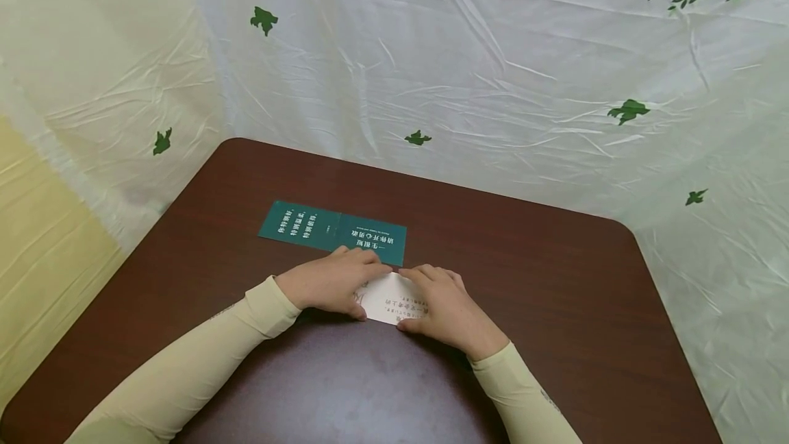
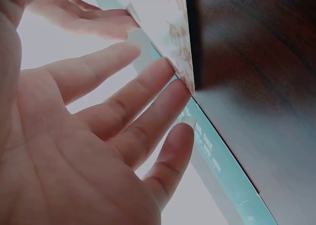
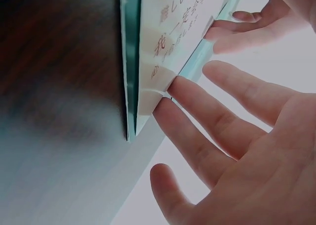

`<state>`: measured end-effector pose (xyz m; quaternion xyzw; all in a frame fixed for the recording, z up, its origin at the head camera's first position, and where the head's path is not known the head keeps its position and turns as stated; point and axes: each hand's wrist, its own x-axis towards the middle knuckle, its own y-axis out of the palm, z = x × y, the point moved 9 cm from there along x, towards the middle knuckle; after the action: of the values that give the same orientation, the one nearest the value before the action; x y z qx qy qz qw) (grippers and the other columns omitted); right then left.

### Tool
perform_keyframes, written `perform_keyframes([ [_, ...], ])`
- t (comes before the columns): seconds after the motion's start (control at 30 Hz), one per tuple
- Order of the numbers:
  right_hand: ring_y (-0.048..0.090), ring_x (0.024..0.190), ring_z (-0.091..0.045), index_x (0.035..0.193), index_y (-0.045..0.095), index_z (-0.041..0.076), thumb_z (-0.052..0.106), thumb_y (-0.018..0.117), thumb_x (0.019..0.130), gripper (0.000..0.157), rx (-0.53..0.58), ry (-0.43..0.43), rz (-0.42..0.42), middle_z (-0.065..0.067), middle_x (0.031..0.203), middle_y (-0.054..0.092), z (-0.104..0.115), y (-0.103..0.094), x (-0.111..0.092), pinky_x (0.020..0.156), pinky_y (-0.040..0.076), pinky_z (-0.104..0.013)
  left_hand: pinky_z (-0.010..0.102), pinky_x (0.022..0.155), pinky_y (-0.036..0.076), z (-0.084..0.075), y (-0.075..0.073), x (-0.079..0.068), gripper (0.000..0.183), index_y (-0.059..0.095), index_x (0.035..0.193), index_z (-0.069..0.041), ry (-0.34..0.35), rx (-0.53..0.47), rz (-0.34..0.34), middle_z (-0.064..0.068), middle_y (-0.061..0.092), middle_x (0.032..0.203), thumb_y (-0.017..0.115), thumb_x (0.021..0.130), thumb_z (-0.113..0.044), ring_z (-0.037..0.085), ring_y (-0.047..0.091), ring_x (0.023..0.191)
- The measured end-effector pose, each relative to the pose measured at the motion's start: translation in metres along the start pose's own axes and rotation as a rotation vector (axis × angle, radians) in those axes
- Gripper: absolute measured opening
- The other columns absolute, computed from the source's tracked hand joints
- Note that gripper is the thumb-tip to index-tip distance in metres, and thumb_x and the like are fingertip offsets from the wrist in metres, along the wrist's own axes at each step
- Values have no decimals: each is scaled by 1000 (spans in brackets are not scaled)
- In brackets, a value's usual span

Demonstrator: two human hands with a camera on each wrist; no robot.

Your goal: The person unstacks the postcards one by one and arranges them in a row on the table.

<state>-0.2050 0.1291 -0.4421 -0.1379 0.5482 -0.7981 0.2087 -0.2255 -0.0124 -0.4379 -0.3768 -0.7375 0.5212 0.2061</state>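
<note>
A white card (image 1: pixel 383 299) printed with dark characters lies on the table between my two hands. The right wrist view shows a teal layer (image 3: pixel 132 62) just under its white printed face (image 3: pixel 173 42). My left hand (image 1: pixel 333 281) holds the card's left part, with the thumb at the near edge and fingertips at the far edge. On the right part, my right hand (image 1: pixel 448 310) holds it the same way, thumb near and fingers far. Both palms partly cover the card from above. Beyond the hands lies a teal card (image 1: pixel 333 228) with white lettering, its lower edge close to my left fingers.
The dark brown table (image 1: pixel 524 252) has rounded far corners. White and pale yellow cloth (image 1: pixel 493 53) with green leaf shapes hangs behind and beside it.
</note>
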Motion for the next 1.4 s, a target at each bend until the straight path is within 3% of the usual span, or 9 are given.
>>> perform_keyframes([
  [0.33, 59, 139, -24, 153, 60, 13, 38, 97, 79, 86, -10, -7, 11, -5, 145, 66, 1, 1, 0, 118, 37, -61, 38, 98, 45, 1, -2, 1, 84, 57, 157, -17, -6, -1, -17, 2, 63, 134, 92, 81, -28, 18, 56, 110],
  [0.67, 58, 139, -26, 156, 56, 13, 31, 97, 80, 89, 25, 2, 17, -6, 146, 64, -7, -14, 0, 119, 36, -62, 39, 100, 46, -1, -11, 12, 82, 54, 159, -15, 12, -95, -3, 5, 61, 139, 89, 86, -29, 17, 55, 114],
  [0.93, 58, 135, -33, 158, 55, 12, 27, 96, 81, 89, 85, 82, 14, -9, 151, 62, -40, -36, 5, 115, 39, -66, 41, 107, 47, -1, -18, 48, 88, 51, 161, -14, -24, -97, -17, 4, 60, 143, 91, 85, -32, 18, 57, 121],
  [1.17, 54, 137, -35, 157, 55, 9, 21, 94, 84, 84, 141, 124, -6, -12, 154, 59, -86, -45, 13, 111, 48, -54, 39, 107, 52, 3, -22, 92, 90, 49, 162, -12, -49, -165, -32, 5, 57, 148, 92, 85, -28, 20, 57, 123],
  [1.4, 48, 145, -36, 158, 54, 10, 21, 90, 88, 79, 199, 152, -2, -12, 159, 56, -119, -48, 15, 116, 45, -54, 36, 108, 52, 7, -16, 124, 91, 48, 163, -10, -67, -170, -28, 6, 58, 148, 92, 86, -29, 20, 58, 123],
])
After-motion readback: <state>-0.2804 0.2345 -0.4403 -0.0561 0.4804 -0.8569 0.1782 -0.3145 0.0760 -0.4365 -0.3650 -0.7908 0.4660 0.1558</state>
